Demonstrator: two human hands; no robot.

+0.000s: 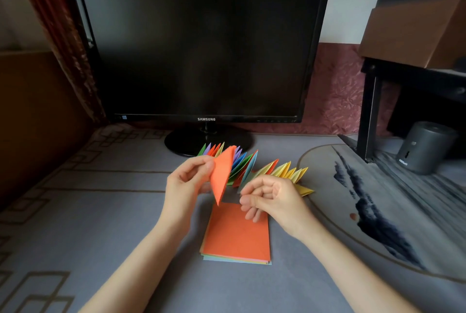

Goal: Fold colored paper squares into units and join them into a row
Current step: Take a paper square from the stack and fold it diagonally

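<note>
Hands: left hand (186,181) is raised above the bench (100,211), thumb and fingers pinching a folded orange unit (223,174); right hand (272,196) hovers just beside it, fingers loosely curled, with no paper seen in its grip.
Orange unit: held on edge, upper corner by the row, lower point hanging just above the stack's far edge.
Row: joined units (252,165) in green, purple, orange, blue and yellow fan across the bench behind the hands, from the monitor base (181,141) rightward; the right hand hides part of the near edge.
Stack: paper squares (237,234), orange on top, lie flat between the forearms, pale edges showing at the near side.
Room: open bench spreads left and near; a monitor (201,47) bounds the far side, a black stand leg (368,110) and a grey cylinder (426,148) the right.
</note>
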